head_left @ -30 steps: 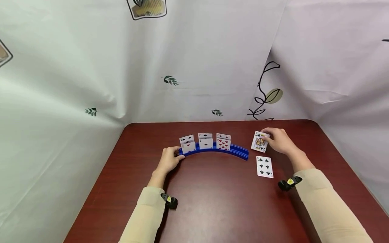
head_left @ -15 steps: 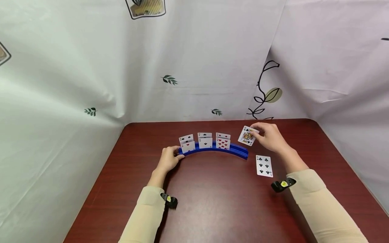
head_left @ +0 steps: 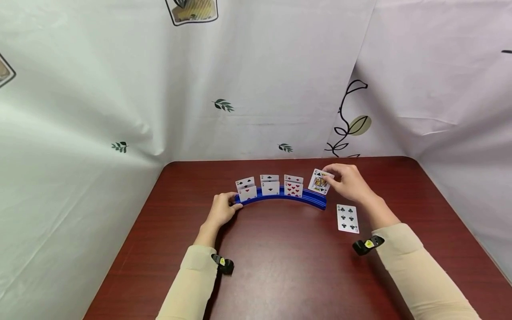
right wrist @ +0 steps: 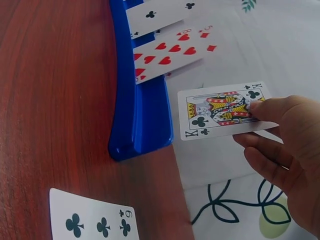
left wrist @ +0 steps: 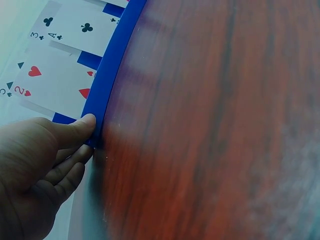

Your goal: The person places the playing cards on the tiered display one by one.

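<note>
A curved blue card holder (head_left: 314,198) stands on the table, with playing cards upright in pairs along it. Thumb and fingers of my left hand (head_left: 221,208) pinch its left end, beside the two of hearts (left wrist: 52,85). My right hand (head_left: 347,181) pinches a king of clubs (right wrist: 222,111) by its edge, thumb on the face. In the head view that card is tilted above the holder's bare right end. The eight of hearts (right wrist: 165,56) is the nearest standing card to it. The ace of clubs (head_left: 270,189) stands in the middle.
A six of clubs (head_left: 348,218) lies face up on the dark red table (head_left: 280,266), right of the holder and in front of my right hand. White patterned cloth (head_left: 256,89) hangs behind the table and at both sides.
My right hand has carried the king of clubs leftward from the table's right side to the holder's right end. My left hand has stayed on the holder's left end.
</note>
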A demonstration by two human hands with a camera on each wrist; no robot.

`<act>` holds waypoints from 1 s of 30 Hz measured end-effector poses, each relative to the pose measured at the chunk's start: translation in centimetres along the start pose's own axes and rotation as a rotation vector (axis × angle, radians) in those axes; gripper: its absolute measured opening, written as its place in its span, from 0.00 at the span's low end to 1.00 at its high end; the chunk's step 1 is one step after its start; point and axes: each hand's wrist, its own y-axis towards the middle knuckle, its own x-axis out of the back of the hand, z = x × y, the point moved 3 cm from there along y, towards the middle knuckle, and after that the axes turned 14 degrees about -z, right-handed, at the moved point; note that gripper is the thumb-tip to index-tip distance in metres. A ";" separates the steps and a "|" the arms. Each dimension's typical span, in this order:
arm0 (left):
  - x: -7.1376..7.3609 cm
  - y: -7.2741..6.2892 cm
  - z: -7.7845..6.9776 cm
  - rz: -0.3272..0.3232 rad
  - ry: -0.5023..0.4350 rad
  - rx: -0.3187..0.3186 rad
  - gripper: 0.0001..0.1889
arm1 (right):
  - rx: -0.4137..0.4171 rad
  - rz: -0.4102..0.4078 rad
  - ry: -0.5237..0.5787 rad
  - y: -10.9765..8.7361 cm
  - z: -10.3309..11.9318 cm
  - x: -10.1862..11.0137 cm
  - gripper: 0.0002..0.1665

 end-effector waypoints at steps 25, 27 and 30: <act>0.0 0.0 0.2 0.014 0.012 0.027 0.19 | 0.148 0.001 -0.064 -0.7 1.1 -1.4 0.07; -0.1 0.0 0.2 0.015 0.012 0.029 0.19 | 0.147 -0.010 -0.061 -0.7 1.1 -1.4 0.07; -0.1 0.0 0.3 0.014 0.016 0.033 0.19 | 0.149 -0.035 -0.056 -0.6 1.1 -1.3 0.07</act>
